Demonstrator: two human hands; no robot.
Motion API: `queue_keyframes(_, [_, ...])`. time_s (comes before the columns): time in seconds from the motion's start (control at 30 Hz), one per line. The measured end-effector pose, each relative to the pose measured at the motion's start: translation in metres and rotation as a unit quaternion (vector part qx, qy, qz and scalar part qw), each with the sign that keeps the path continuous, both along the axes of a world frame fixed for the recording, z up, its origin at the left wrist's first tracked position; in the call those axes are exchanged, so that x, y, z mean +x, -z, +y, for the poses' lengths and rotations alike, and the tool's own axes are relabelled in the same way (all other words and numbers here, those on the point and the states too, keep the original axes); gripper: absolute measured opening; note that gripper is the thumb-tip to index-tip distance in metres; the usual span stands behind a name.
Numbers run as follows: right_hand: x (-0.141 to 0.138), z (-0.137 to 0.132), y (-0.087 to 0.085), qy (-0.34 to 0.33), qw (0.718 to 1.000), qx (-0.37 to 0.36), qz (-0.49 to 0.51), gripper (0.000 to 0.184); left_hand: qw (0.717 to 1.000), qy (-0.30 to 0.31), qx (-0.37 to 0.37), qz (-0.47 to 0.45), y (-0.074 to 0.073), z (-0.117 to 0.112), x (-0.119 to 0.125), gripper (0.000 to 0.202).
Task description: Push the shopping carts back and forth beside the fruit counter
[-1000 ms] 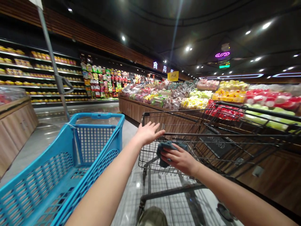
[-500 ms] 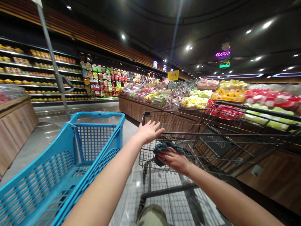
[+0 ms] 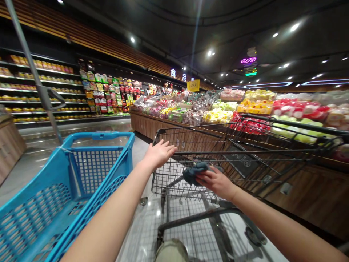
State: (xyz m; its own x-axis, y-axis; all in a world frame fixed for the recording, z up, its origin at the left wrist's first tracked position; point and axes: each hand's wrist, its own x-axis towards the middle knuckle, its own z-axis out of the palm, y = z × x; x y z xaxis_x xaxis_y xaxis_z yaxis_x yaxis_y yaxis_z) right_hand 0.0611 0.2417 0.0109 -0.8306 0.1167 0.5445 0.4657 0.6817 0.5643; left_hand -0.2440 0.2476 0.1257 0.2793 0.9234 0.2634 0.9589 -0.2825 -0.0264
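Observation:
My left hand (image 3: 160,154) lies on the front corner of a dark wire shopping cart (image 3: 240,152), its fingers stretched out over the top rim. To the right and a little lower, my right hand (image 3: 218,182) grips a dark blue-green cloth (image 3: 194,174) against the cart's wire side. The cloth is bunched up, and its far part sticks out beyond my fingers. Much of the wire behind the cloth is hidden. Beneath the basket, the cart's lower frame tube (image 3: 196,218) and a caster show.
A blue plastic shopping cart (image 3: 109,135) stands close on my left, with a metal pole (image 3: 29,60) rising at its far end. Behind the wire cart runs a wooden display counter (image 3: 155,128) heaped with packaged goods. Stocked shelves (image 3: 46,82) line the far left wall. My knee (image 3: 172,251) shows below.
My right hand and the cloth have moved right along the wire side. My left hand stays at the cart's corner. The whole view has turned slightly to the right.

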Motion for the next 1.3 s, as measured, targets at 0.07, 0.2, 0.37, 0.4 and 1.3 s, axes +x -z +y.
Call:
queue_keyframes(0.07, [-0.001, 0.003, 0.022, -0.009, 1.0, -0.024, -0.015, 0.03, 1.0, -0.004, -0.002, 0.014, -0.001, 0.001, 0.0, 0.057])
queue_keyframes(0.2, [0.011, -0.008, 0.026, -0.006, 0.999, -0.025, 0.028, 0.027, 0.999, -0.009, 0.002, 0.032, -0.001, 0.003, 0.001, 0.054])
queue_keyframes(0.37, [0.074, -0.044, -0.015, 0.055, 0.987, 0.0, 0.151, 0.045, 1.0, -0.014, 0.019, 0.013, 0.001, -0.002, 0.005, 0.056])
queue_keyframes(0.4, [0.085, -0.048, -0.023, 0.079, 0.979, -0.002, 0.189, 0.05, 1.0, -0.012, 0.022, 0.011, 0.002, -0.003, 0.006, 0.056])
queue_keyframes(1.3, [0.118, -0.053, -0.051, 0.186, 0.93, -0.189, 0.254, 0.027, 0.986, 0.149, 0.069, -0.01, -0.044, 0.011, 0.153, 0.07])
